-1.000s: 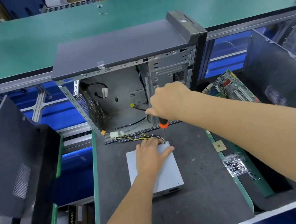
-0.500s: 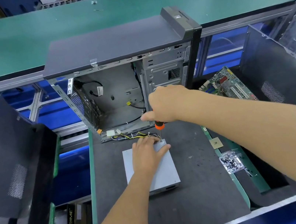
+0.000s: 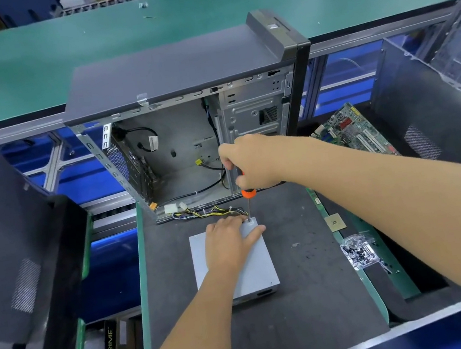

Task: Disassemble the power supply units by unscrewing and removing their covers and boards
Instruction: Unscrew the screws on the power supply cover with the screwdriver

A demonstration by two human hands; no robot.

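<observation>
On my screen the open computer case (image 3: 187, 139) stands at the far edge of the dark mat (image 3: 303, 298), holding only loose black cables and a yellow connector. A clear bag of screws (image 3: 357, 250) lies at the mat's right edge. The power supply unit (image 3: 256, 269), a plain grey metal box, lies flat mid-mat, its wire bundle (image 3: 214, 211) trailing toward the case. My left hand (image 3: 228, 247) presses flat on its cover; my right hand (image 3: 248, 162) grips the orange-collared screwdriver (image 3: 247, 198), upright, tip in the far right corner.
</observation>
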